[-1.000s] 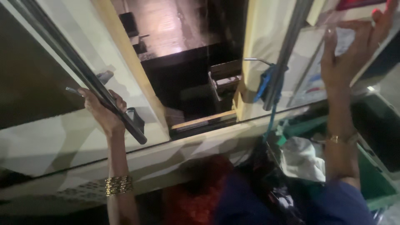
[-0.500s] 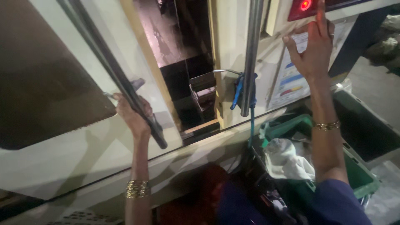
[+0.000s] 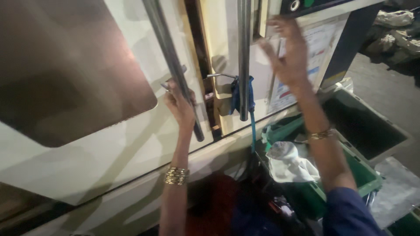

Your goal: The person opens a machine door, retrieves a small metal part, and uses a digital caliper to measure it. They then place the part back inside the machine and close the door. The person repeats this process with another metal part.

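My left hand grips the long dark bar handle of a cream sliding machine door with a dark window. Only a narrow dark gap separates it from the second door panel, which carries its own upright bar handle. A blue cloth hangs at that handle's lower end. My right hand is raised with fingers spread, in front of a printed sheet just below the control panel. It holds nothing.
A green crate with a white rag in it stands at the lower right. Beyond it is a pale bin with a dark inside. Dark bundles lie on the floor at the far right.
The left door has slid right with my left hand on its handle, narrowing the opening to a slit. My right hand has come down off the panel button.
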